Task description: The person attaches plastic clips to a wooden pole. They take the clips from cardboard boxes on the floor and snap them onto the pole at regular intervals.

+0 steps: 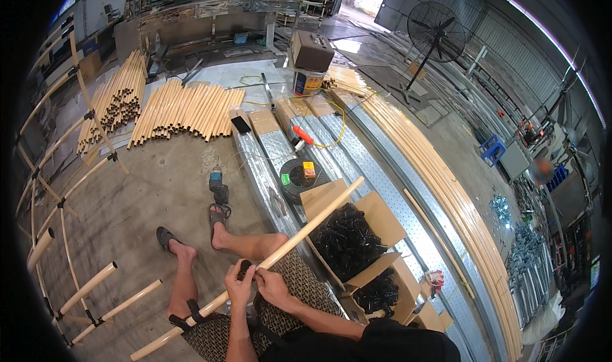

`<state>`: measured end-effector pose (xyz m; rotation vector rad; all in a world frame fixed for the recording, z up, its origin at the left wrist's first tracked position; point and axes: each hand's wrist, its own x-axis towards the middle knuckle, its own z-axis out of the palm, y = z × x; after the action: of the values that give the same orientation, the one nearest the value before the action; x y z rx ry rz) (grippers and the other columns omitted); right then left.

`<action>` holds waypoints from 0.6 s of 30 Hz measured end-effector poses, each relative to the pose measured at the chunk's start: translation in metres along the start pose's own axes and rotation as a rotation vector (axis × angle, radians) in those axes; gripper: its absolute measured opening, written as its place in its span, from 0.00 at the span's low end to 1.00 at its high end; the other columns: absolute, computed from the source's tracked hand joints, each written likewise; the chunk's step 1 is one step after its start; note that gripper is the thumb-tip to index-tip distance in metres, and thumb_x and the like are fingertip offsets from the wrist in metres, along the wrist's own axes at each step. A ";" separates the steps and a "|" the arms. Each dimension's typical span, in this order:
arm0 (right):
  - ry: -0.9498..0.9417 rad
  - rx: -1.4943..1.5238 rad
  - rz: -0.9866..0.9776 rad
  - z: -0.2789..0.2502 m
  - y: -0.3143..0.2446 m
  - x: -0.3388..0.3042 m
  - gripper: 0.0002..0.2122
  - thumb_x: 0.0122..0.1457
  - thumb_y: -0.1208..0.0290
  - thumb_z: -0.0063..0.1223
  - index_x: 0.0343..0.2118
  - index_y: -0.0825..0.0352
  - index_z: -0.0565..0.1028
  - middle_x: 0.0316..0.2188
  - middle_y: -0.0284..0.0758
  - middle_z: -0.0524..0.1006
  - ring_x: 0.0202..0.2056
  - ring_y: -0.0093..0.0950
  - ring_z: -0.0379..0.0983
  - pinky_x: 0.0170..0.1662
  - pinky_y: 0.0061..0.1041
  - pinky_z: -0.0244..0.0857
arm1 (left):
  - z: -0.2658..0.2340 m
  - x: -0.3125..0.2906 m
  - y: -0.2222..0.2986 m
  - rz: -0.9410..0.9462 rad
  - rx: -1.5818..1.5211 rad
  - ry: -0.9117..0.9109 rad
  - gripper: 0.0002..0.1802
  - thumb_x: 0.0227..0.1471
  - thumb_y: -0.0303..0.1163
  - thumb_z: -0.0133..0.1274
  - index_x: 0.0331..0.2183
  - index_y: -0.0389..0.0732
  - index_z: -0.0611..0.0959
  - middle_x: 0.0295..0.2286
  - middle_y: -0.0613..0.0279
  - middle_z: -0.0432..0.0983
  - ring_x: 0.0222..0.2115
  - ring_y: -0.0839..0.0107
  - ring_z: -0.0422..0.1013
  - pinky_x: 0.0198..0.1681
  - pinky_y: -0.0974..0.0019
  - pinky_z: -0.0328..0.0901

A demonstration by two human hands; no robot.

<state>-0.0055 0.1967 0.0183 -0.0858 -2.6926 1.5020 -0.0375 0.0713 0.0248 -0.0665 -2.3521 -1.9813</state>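
A long cream-coloured pole lies slantwise across my lap. My left hand is closed with its fingertips on a small black pipe joint at the pole. Right beside it, my right hand is closed too, its thumb and fingers meeting at the same joint; what exactly they pinch is hidden. Lower down, another black pipe joint sits around the pole. To my right stands an open cardboard box full of black joints, with a smaller box of black parts nearer me.
A cordless drill stands on the floor ahead of my feet. Pole frames rise at the left. Stacked cream poles lie ahead. Wrapped metal profiles carry a black wire spool, a phone and a red-handled tool.
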 end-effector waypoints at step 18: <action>-0.216 1.650 0.712 0.026 0.019 -0.024 0.10 0.71 0.60 0.51 0.41 0.62 0.75 0.29 0.26 0.73 0.29 0.18 0.66 0.32 0.20 0.59 | -0.008 -0.009 -0.014 -0.121 0.042 -0.070 0.16 0.56 0.26 0.64 0.47 0.34 0.83 0.34 0.66 0.77 0.33 0.78 0.72 0.36 0.71 0.68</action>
<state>0.0169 0.1829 -0.0117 -0.7959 -0.6632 3.3787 -0.0293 0.0612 0.0114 0.0091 -2.4976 -2.0121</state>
